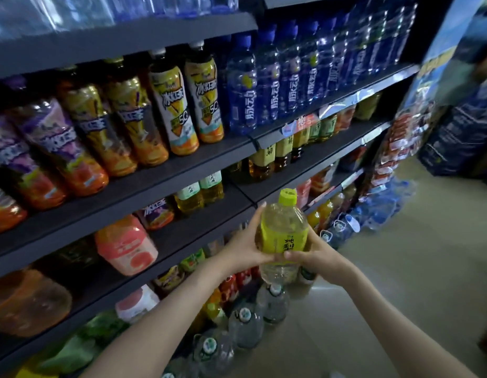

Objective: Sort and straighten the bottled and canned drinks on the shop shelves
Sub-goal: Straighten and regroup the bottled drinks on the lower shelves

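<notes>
I hold a large clear bottle of pale yellow drink point(282, 236) with a lime-green cap and yellow-green label, upright in front of the dark shelves. My left hand point(243, 245) grips its left side, fingers reaching up toward the shoulder. My right hand point(316, 253) grips its lower right side, thumb across the label. The bottle hangs level with the third shelf point(198, 222), just off the shelf's front edge.
Iced-tea bottles point(179, 105) and blue drink bottles point(267, 85) fill the upper shelf. Yellow tea bottles point(264, 162) stand below them, a pink-label jug point(126, 245) on the third shelf. Big water bottles point(246, 323) stand on the floor by the shelf base. Packaged goods point(400, 143) hang at the aisle's end.
</notes>
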Demonstrator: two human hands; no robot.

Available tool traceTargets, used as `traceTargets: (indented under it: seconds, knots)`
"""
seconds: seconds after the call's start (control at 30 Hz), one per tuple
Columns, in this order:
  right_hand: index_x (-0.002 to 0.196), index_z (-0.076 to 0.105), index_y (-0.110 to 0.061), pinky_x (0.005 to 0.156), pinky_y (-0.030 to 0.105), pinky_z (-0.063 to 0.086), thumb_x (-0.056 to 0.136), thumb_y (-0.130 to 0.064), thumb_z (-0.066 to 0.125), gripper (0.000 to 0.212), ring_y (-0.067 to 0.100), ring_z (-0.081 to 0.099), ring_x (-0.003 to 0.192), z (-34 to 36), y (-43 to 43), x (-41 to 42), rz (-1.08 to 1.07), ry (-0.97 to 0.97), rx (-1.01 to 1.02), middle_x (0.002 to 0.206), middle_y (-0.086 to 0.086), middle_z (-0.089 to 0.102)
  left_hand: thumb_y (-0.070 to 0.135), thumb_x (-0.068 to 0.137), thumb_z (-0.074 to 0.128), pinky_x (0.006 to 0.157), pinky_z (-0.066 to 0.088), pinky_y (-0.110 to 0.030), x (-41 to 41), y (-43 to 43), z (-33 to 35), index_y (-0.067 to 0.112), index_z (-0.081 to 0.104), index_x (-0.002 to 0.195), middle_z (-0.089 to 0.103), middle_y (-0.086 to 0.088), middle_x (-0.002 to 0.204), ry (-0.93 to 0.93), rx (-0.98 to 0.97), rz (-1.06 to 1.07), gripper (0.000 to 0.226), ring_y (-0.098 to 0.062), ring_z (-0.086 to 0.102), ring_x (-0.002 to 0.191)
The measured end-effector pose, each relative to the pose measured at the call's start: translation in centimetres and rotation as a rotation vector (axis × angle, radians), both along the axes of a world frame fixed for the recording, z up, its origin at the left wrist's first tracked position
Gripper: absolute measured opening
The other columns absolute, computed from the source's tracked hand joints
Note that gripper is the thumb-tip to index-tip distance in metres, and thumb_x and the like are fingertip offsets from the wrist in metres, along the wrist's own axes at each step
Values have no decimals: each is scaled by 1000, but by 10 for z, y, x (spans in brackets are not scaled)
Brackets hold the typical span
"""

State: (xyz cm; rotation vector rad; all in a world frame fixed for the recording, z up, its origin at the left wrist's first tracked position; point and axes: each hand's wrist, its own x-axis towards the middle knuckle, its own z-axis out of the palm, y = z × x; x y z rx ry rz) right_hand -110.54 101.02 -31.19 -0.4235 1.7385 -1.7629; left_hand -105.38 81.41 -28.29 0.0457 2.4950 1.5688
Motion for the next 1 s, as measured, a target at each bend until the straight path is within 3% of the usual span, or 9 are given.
traceTargets:
  seconds: [0.1,0.13,0.27,0.37,0.5,0.63,0.8,0.9,1.0]
  knots:
    - [139,33,-33,92,29,51,66,-6,83,93,17,60,117,-2,13,-38,88,79,20,126,-1,63,37,69,83,83,32,5,-21,19,9,44,20,134,47,30,116,62,-71,55,91,22,46,101]
    - [140,33,-29,93,28,50,65,-10,84,92,15,58,118,-3,15,-52,111,126,41,127,-2,62,35,71,82,77,31,7,-28,28,13,41,23,134,47,31,110,91,-112,89,86,23,45,95]
    - [134,43,-12,96,40,50,66,-23,87,82,16,60,113,-7,15,-110,134,292,92,124,8,61,32,77,76,94,36,-16,-69,50,10,34,29,137,46,16,133,223,-221,224,77,7,42,117]
    - [135,39,-3,91,24,50,72,-27,76,77,9,59,108,-5,0,-150,144,393,45,124,15,56,26,82,73,101,22,-3,-98,51,3,27,27,143,35,12,144,254,-263,346,77,9,29,126]
    - [140,30,-8,99,33,45,76,-10,74,77,21,54,119,-17,-28,-190,164,464,10,130,11,52,18,82,73,102,24,-2,-131,34,-11,25,28,144,35,12,144,253,-260,468,77,6,31,130]
    - [128,38,-22,90,18,45,73,1,76,71,4,57,109,-36,-53,-221,173,509,-45,120,2,55,19,82,73,101,32,-10,-160,13,-34,39,25,143,41,12,144,263,-259,510,80,0,39,129]
    - [131,39,-31,91,18,45,65,-8,81,81,2,56,114,-69,-72,-241,173,505,-105,126,-6,57,15,76,79,96,39,-13,-181,-3,-67,59,29,124,53,22,126,357,-194,585,82,10,49,116]
    - [143,33,-28,97,28,48,76,0,75,84,8,55,118,-84,-83,-252,165,479,-133,131,-2,57,21,70,83,98,40,-15,-195,-21,-77,57,28,127,54,23,122,372,-132,596,87,7,50,116]
    - [146,32,-30,100,43,48,85,-13,69,73,11,54,119,-96,-97,-262,92,523,-98,132,-5,57,39,73,79,102,38,-23,-211,-35,-89,47,17,145,49,19,132,285,-138,621,95,-1,45,124]
